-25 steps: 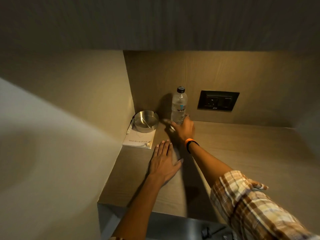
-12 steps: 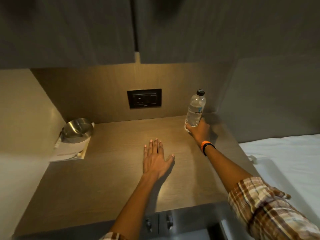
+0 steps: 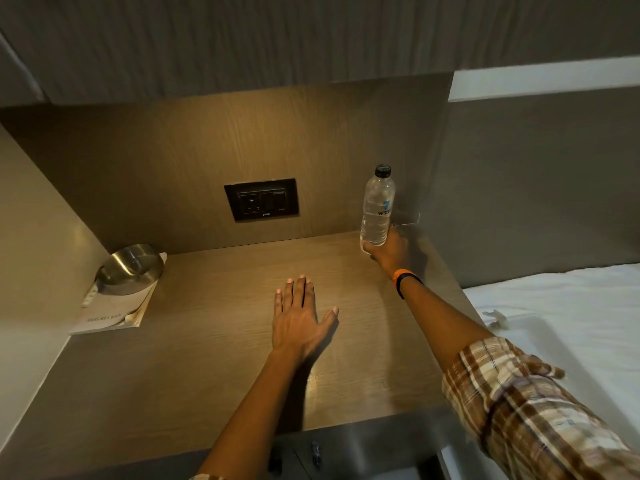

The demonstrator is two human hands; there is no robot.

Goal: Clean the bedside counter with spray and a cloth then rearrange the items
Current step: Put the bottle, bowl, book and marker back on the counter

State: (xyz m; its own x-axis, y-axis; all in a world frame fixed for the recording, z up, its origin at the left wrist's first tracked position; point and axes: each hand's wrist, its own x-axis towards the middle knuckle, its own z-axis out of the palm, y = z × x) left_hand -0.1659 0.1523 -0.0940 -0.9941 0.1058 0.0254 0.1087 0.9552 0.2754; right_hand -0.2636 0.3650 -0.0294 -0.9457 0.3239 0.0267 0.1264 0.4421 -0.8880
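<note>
The bedside counter [image 3: 214,372] fills most of my view: a wood-grain top set into an alcove, with a matching back panel and a plain wall on its left. To my right lies the bed [image 3: 568,317], covered in a white sheet, its edge just beside the counter's right side.

My right arm reaches forward in a rolled plaid sleeve [image 3: 526,407], with an orange and black band [image 3: 405,280] at the wrist. My left arm extends bare across the centre of the top.

A booklet [image 3: 110,313] lies flat in the rear left corner area, against the left wall. A steel bowl [image 3: 131,270] rests on the booklet's far end — tilted, its rim leaning toward the wall. A dark socket plate [image 3: 262,199] is mounted in the back panel.

My left hand [image 3: 299,323] lies palm-down on the counter, fingers extended and together, thumb spread, gripping nothing.

My right hand [image 3: 389,252] is wrapped around the base of the water bottle [image 3: 376,206] — upright, black cap on, in the rear right corner. I cannot tell whether its base touches the counter.
</note>
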